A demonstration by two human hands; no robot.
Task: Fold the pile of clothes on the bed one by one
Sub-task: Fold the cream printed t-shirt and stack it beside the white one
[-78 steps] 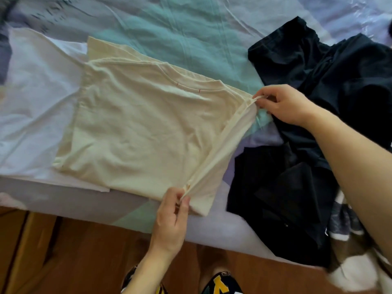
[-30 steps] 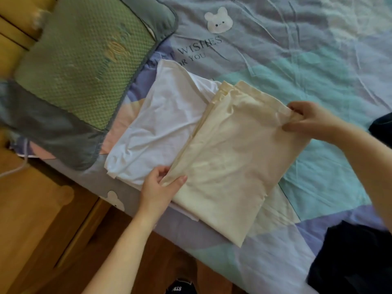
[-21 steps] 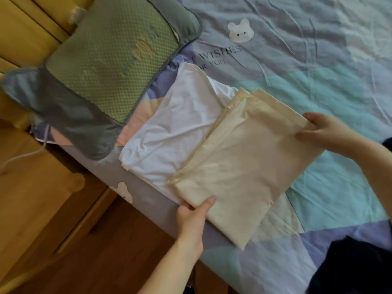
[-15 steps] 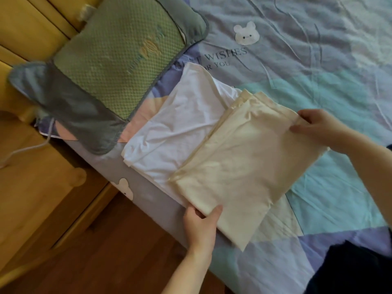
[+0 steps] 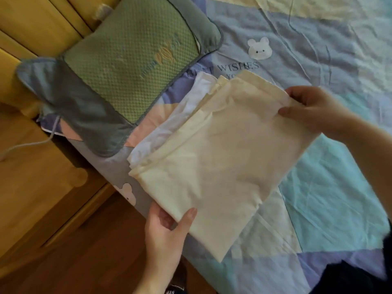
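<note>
Near the bed's (image 5: 331, 187) edge I am holding the cream shirt (image 5: 216, 158), folded into a rectangle, with both hands. My left hand (image 5: 167, 228) is gripping its near corner — thumb lying on top of the cloth, the other fingers tucked under it, so I cannot tell how they are curled. My right hand (image 5: 314, 109) is pinching the far corner, thumb on top and fingers wrapping the edge. The shirt is lying over the white shirt (image 5: 169, 126), which is already folded and is showing only as a strip along the cream one's left side. Both are sitting on the patchwork sheet just beside the pillow (image 5: 127, 60) — a green quilted one with a grey border, lying at the head of the bed. A bear print (image 5: 259, 48) and some lettering are showing on the sheet beyond the shirts. At the lower right corner a dark pile (image 5: 350, 279) of clothes is poking into view, well apart from the folded ones. A wooden cabinet (image 5: 42, 187) is standing beside the bed on the left, above the wooden floor (image 5: 95, 262).
</note>
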